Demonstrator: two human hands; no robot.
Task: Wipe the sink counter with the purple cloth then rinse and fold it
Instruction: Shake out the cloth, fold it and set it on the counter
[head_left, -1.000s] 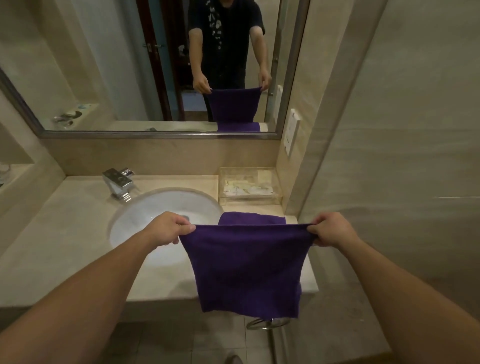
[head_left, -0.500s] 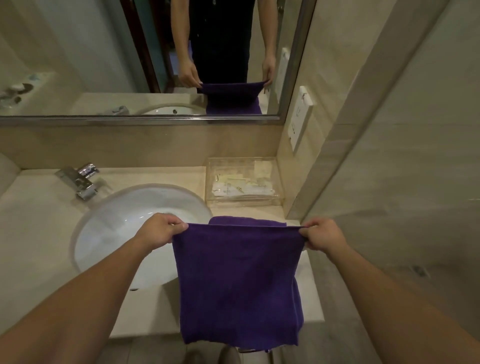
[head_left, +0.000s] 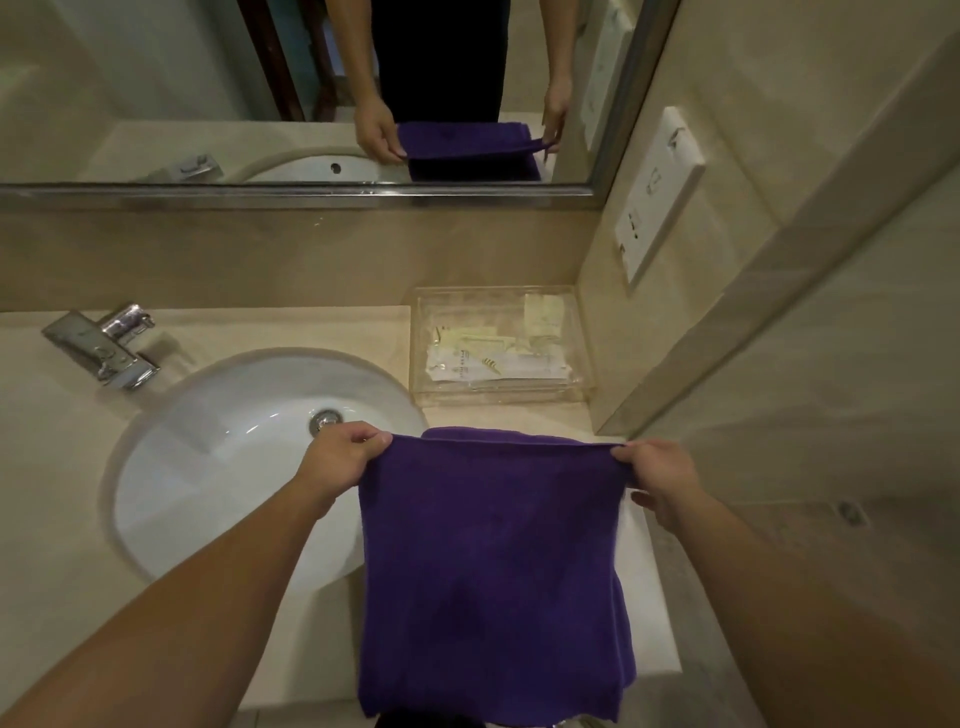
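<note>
Folding step, by the look of it; purple cloth (head_left: 493, 561) is held up by its top edge, stretched flat between both hands, over the right end of the sink counter (head_left: 62, 493), just right of the basin (head_left: 208, 467); a second layer shows behind the top edge, so it seems already doubled, with the rear layer draped toward the counter and the front layer hanging past the counter's front edge. Left hand (head_left: 340, 460) has fingers and thumb curled tight on the top-left corner; right hand (head_left: 657, 475) pinches the top-right corner between thumb and forefinger, its other fingers loosely curled below, holding nothing that I can see. Can't tell from this whether the cloth is wet, so the rinse is assumed done, not confirmed. Next move, my guess: lower the cloth flat on the bare counter in front of the clear tray (head_left: 498, 348), keep the corners aligned, then bring one side over the other; risk is the hanging layer slipping out of line. Versus 1.0 s ago: same grip at both corners; the view has tipped down and closer, the faucet (head_left: 104, 348) and basin sit further left in frame; the cloth reads lower, nearer the counter.
</note>
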